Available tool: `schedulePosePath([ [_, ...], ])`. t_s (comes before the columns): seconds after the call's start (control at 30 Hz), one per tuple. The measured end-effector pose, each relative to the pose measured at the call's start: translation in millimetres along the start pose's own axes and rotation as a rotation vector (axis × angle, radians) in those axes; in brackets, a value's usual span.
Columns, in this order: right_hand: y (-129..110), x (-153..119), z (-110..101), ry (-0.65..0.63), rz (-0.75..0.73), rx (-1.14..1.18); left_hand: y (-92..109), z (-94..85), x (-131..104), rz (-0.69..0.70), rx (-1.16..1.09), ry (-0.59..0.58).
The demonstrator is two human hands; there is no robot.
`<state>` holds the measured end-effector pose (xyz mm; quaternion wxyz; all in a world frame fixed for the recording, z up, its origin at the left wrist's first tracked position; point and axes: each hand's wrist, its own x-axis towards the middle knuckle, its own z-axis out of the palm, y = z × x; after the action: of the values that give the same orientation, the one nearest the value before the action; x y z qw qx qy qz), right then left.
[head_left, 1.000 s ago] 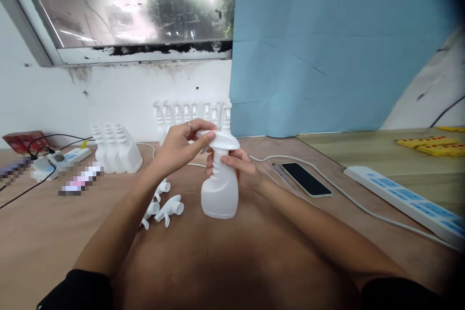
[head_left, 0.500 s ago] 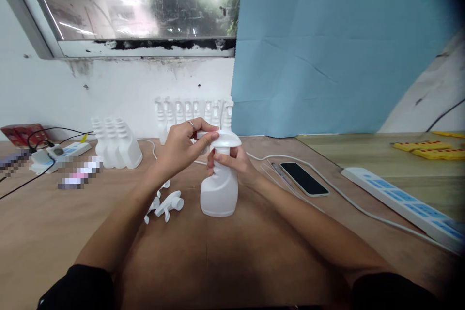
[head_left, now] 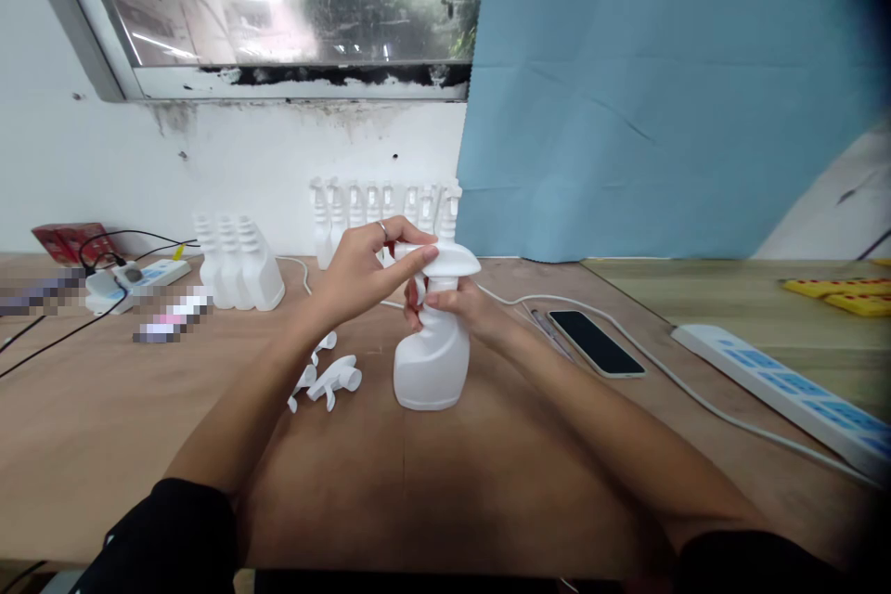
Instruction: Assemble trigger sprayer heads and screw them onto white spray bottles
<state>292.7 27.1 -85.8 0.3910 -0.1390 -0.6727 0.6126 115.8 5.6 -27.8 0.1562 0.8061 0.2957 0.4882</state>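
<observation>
A white spray bottle [head_left: 432,362] stands upright on the brown table, with a white trigger spray head [head_left: 452,258] on its neck. My left hand [head_left: 380,264] grips the nozzle end of the spray head, thumb on its side and fingers over the top. Around the neck, just under the head, the fingers of my right hand [head_left: 466,304] are closed; the palm side is partly hidden. Left of the bottle lie several loose white trigger spray heads [head_left: 338,379], beneath my left forearm.
Behind my hands, several white bottles with spray heads [head_left: 320,213] line the wall. Headless bottles [head_left: 240,269] stand to their left. A phone [head_left: 597,342], a white cable and a power strip [head_left: 780,390] lie on the right; another power strip [head_left: 157,277] is at left.
The whole view has shifted slightly, so the scene sits farther right. Both hands keep their hold on the bottle and its spray head, and the bottle still stands on the table.
</observation>
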Motion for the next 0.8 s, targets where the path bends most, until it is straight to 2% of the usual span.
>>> schedulePosePath([
  [0.13,0,-2,6,0.056,-0.037,-0.029,1,-2.6,0,-0.004,-0.013,-0.029],
  [0.37,2,-3,8,0.112,-0.014,-0.042,2,-8.8,1,-0.012,-0.052,-0.100],
  [0.53,-2,-4,5,0.243,-0.022,-0.018,-18,-15.5,4,-0.046,-0.119,-0.224],
  [0.57,-4,-5,4,0.278,-0.020,-0.027,-25,-16.4,5,-0.062,-0.115,-0.274],
  [0.63,-10,-7,0,0.335,-0.049,-0.052,-38,-16.7,5,-0.100,-0.114,-0.450],
  [0.73,-22,-10,-4,0.400,-0.189,-0.061,-51,-11.2,4,-0.126,-0.088,-0.770],
  [0.8,-28,-11,-5,0.434,-0.279,-0.069,-54,-3.9,2,-0.140,-0.040,-0.894],
])
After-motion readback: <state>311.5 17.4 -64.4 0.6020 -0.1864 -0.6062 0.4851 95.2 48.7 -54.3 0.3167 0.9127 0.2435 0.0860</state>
